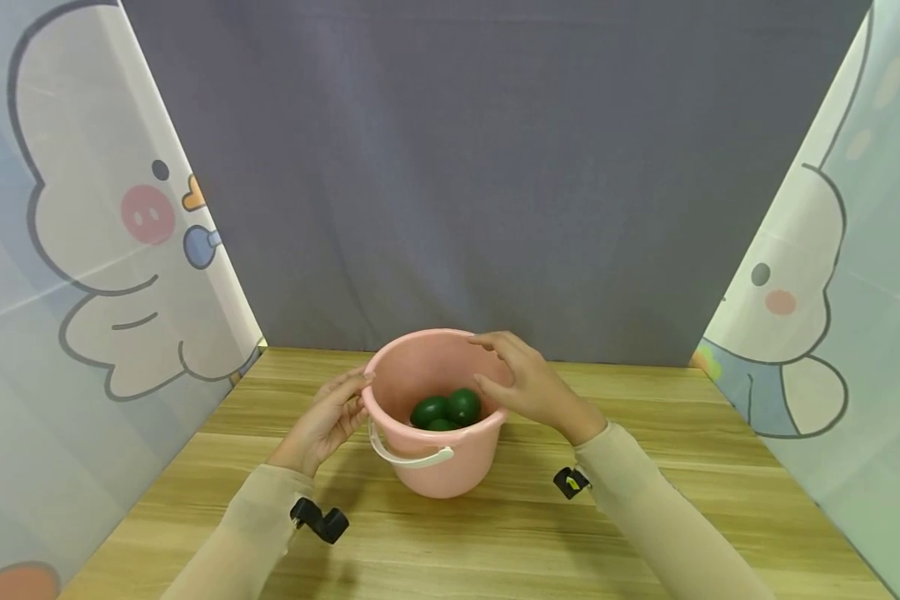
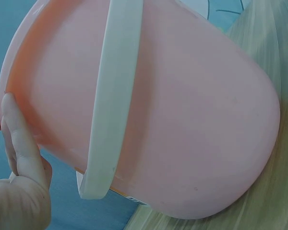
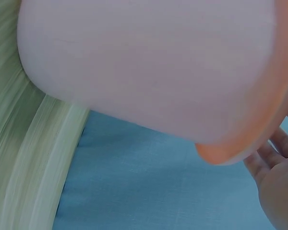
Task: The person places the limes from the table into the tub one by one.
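A pink bucket with a white handle stands on the wooden table. Inside lie three smooth, dark green oval fruits resembling avocados, the front one partly hidden by the rim. On the left side, my left hand pinches the bucket's rim, thumb over the edge and fingers along the outside, as the left wrist view also shows. My right hand is at the right side of the rim, fingers spread and loosely bent. Its thumb overlaps the bucket's opening; in the right wrist view its fingertips are right at the rim.
The wooden table extends around the bucket. A dark grey cloth hangs behind it, and curtains with cartoon animals flank both sides. A black wrist mount sits on the left sleeve, another on the right.
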